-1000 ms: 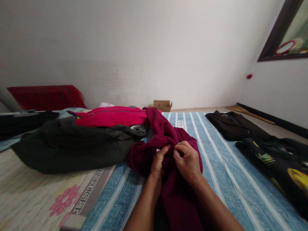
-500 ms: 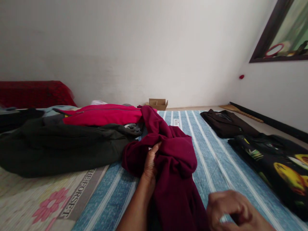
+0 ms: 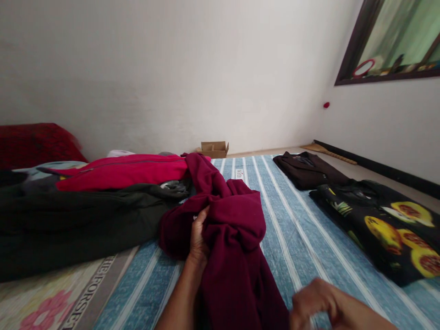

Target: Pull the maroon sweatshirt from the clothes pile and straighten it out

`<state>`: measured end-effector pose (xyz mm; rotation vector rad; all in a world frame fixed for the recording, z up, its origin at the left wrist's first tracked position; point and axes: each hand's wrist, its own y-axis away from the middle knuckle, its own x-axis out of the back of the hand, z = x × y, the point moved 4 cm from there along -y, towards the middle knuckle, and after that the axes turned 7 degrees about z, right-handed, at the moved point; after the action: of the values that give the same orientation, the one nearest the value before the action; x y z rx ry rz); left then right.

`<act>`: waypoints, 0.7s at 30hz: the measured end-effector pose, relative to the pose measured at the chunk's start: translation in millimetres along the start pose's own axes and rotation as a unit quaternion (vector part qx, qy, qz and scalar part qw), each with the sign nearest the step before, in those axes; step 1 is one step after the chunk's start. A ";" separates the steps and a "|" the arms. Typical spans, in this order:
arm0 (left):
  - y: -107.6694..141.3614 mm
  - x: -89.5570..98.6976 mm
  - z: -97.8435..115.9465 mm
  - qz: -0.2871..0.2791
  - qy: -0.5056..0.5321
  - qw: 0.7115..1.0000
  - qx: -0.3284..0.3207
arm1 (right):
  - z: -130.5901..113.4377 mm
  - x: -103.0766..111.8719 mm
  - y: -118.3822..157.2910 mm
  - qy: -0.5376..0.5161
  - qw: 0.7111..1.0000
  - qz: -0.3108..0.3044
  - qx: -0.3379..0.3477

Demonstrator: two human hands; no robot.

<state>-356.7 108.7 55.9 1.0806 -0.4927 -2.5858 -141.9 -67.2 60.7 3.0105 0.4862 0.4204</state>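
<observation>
A bunched maroon garment (image 3: 233,229) lies on the blue striped sheet (image 3: 302,238) in front of me and trails toward my lap. My left hand (image 3: 198,238) grips a fold of it near a small white label. My right hand (image 3: 318,305) hovers low at the bottom right, just off the garment, blurred, with fingers curled; whether it pinches anything is unclear.
A bright pink jacket (image 3: 127,170) lies on dark green clothing (image 3: 79,220) at the left. Folded at the right are a dark brown garment (image 3: 309,170) and a black fruit-print garment (image 3: 385,229). A small cardboard box (image 3: 213,149) stands by the wall; a red pillow (image 3: 34,144) far left.
My right hand let go of the maroon garment and dropped to the lower right. My left hand keeps its grip. The view has turned slightly to the right.
</observation>
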 end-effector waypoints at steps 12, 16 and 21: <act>6.8 12.7 -23.6 -0.094 -0.095 0.972 0.194 | -4.1 18.2 -120.4 -0.078 0.930 0.330 0.143; 8.3 18.7 -28.7 -0.110 -0.124 0.957 0.239 | -15.3 -0.5 -117.5 0.190 0.882 0.345 0.258; 9.3 14.4 -37.2 -0.123 -0.156 0.958 0.207 | -26.3 -37.7 -116.0 0.456 0.764 0.303 0.342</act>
<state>-338.1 87.3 26.3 0.8935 -1.0789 -2.9765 -218.4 31.3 64.1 3.2952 -0.5058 2.2405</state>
